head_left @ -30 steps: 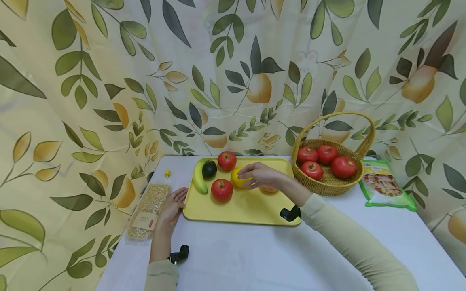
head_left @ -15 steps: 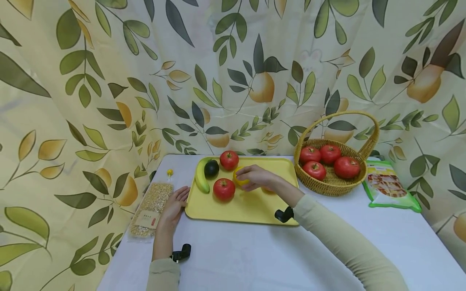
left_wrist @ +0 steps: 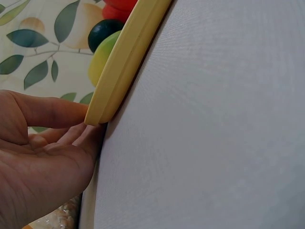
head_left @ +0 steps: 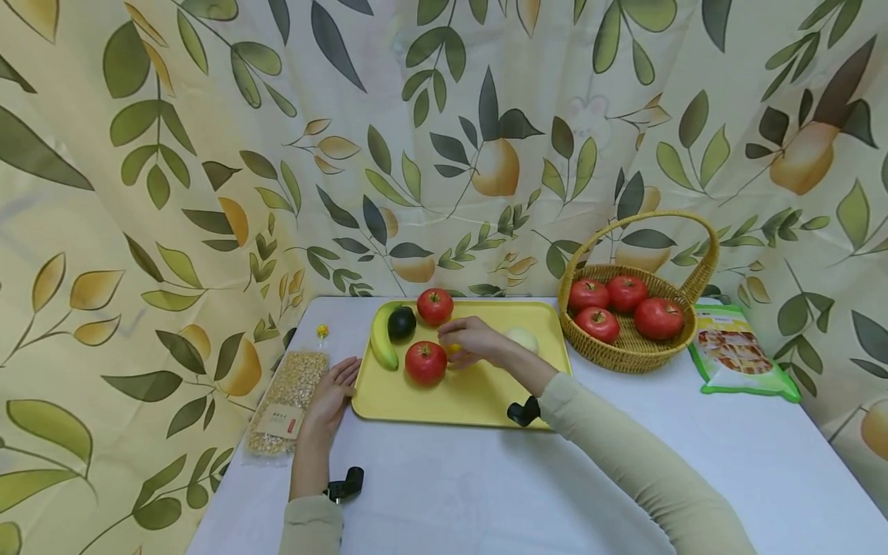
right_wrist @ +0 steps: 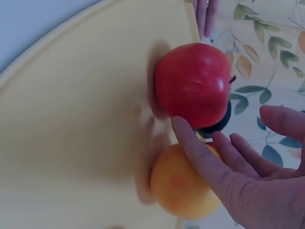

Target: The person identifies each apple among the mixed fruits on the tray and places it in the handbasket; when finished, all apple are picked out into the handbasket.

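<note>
On the yellow tray [head_left: 444, 405] lie a green-yellow banana [head_left: 382, 339], a dark avocado [head_left: 401, 323], two red apples [head_left: 426, 364] and a pale round item [head_left: 522, 339]. My right hand [head_left: 475, 341] is over a yellow round fruit [right_wrist: 178, 183] and largely hides it in the head view. In the right wrist view its index finger lies across that fruit, pointing towards the near apple [right_wrist: 193, 83], while the thumb stands apart. Beside the tray's left edge, my left hand [head_left: 331, 391] has its fingers extended; its thumb touches the rim in the left wrist view.
A handled wicker basket [head_left: 627, 362] with several red apples stands right of the tray. Farther right lies a green-edged food packet [head_left: 738, 351]. A clear bag of pale grains [head_left: 287, 401] is left of my left hand. Patterned cloth [head_left: 444, 154] closes off the back.
My right hand has moved left across the tray, covering more of the yellow fruit and uncovering the pale round item. My left hand stays at the tray's edge.
</note>
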A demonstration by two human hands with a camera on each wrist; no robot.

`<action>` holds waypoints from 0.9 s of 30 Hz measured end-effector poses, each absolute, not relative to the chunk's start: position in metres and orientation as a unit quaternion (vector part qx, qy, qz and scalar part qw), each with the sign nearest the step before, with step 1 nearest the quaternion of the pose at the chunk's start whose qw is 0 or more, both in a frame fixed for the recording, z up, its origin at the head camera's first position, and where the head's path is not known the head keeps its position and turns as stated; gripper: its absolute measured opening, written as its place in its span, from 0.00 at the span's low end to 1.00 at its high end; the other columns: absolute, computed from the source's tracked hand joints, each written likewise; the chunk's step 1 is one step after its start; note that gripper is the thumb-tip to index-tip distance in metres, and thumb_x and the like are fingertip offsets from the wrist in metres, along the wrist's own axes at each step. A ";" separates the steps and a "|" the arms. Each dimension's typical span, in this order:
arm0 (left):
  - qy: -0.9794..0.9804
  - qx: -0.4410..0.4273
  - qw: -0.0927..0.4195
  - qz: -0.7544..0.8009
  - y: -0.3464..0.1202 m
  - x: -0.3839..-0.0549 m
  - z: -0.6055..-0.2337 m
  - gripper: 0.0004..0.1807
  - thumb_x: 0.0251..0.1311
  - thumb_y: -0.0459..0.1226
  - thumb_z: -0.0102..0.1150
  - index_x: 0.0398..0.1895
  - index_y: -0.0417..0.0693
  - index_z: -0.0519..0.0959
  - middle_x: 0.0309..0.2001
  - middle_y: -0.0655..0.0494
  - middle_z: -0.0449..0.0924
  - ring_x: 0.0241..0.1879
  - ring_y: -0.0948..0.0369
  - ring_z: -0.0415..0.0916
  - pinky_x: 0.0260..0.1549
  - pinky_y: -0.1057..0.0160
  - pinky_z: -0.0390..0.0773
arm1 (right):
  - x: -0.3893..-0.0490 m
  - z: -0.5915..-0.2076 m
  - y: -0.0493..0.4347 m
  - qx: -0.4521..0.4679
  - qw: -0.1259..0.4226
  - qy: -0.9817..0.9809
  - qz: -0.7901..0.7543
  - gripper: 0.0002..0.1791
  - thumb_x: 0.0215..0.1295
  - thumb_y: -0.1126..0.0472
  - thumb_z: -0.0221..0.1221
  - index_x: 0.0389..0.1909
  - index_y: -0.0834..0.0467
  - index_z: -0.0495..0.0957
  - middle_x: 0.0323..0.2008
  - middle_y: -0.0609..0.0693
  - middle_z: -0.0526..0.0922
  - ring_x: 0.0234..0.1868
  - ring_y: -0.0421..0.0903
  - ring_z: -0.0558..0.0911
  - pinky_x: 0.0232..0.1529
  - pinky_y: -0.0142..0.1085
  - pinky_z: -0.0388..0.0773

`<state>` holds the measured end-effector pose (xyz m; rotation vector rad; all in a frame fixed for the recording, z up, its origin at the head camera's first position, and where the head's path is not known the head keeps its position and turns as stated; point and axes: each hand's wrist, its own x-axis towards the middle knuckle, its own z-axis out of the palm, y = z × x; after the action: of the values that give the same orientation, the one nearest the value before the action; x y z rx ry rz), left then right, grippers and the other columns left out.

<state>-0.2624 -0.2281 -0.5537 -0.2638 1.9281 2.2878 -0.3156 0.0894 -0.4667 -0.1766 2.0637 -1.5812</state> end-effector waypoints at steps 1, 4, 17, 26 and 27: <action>0.640 -0.089 0.069 0.760 -0.228 -0.262 -0.554 0.41 0.59 0.11 0.35 0.80 0.33 0.56 0.79 0.36 0.58 0.79 0.46 0.55 0.78 0.50 0.56 | -0.315 -0.468 0.087 -0.065 0.261 0.767 -0.583 0.25 0.76 0.59 0.56 0.69 0.65 0.73 0.63 0.61 0.79 0.56 0.66 0.84 0.56 0.57 0.84; 0.641 -0.088 0.070 0.760 -0.228 -0.263 -0.554 0.41 0.60 0.12 0.35 0.80 0.34 0.56 0.79 0.37 0.59 0.79 0.47 0.56 0.78 0.51 0.57 | -0.313 -0.471 0.079 -0.066 0.251 0.779 -0.571 0.25 0.75 0.60 0.57 0.69 0.65 0.73 0.60 0.60 0.81 0.50 0.62 0.86 0.53 0.56 0.86; 0.638 -0.093 0.071 0.761 -0.228 -0.261 -0.553 0.42 0.59 0.12 0.36 0.80 0.34 0.57 0.79 0.37 0.59 0.79 0.47 0.55 0.78 0.51 0.57 | -0.304 -0.484 0.061 -0.045 0.216 0.800 -0.557 0.20 0.75 0.61 0.59 0.65 0.60 0.77 0.62 0.58 0.81 0.41 0.54 0.86 0.42 0.54 0.89; 0.641 -0.093 0.070 0.759 -0.227 -0.260 -0.551 0.41 0.60 0.12 0.36 0.80 0.34 0.56 0.79 0.37 0.59 0.79 0.46 0.55 0.78 0.50 0.57 | -0.304 -0.492 0.060 -0.036 0.221 0.776 -0.589 0.18 0.71 0.61 0.66 0.59 0.61 0.80 0.52 0.56 0.85 0.42 0.52 0.85 0.43 0.53 0.89; 0.642 -0.094 0.070 0.758 -0.227 -0.260 -0.551 0.41 0.60 0.12 0.36 0.80 0.34 0.56 0.79 0.37 0.59 0.79 0.47 0.55 0.78 0.50 0.57 | -0.304 -0.492 0.060 -0.035 0.226 0.772 -0.594 0.18 0.71 0.62 0.66 0.58 0.61 0.80 0.52 0.56 0.84 0.43 0.52 0.85 0.43 0.54 0.89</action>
<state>-0.2603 -0.2272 -0.5510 -0.2842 1.9305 2.2798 -0.3043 0.0603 -0.4919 -0.0962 2.1278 -1.6373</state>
